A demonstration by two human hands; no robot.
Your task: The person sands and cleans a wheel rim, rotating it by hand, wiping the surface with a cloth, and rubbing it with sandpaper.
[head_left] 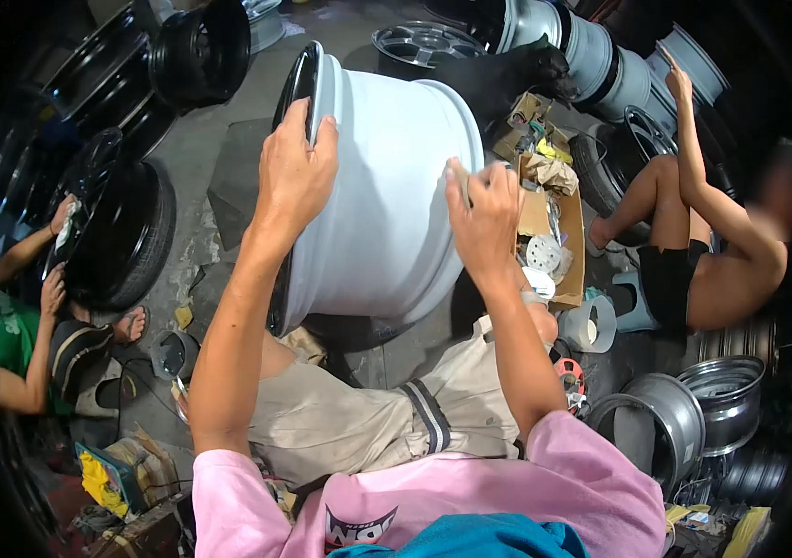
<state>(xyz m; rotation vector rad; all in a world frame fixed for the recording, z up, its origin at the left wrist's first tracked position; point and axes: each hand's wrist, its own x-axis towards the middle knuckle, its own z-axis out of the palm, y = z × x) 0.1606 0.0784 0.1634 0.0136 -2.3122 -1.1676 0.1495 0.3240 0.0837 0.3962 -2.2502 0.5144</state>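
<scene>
A large light-grey car wheel rim (382,186) stands on edge in front of me, its barrel toward me and its black face side turned left. My left hand (296,172) grips the left lip, with the fingers over the edge. My right hand (489,214) is closed at the right lip and slightly blurred. Between its thumb and fingers is a small tan pad (460,182), pressed to the rim's surface; it looks like sandpaper, but its kind is not clear. The rim's lower end is over a dark tyre-like support, partly hidden.
To the right lies a cardboard box (568,270) of discs and scraps, with a white bucket (589,324) beside it. A black dog (508,74) lies behind the rim. One person (6,325) works at left; another (731,223) sits at right. Silver rims (652,418) stand at lower right.
</scene>
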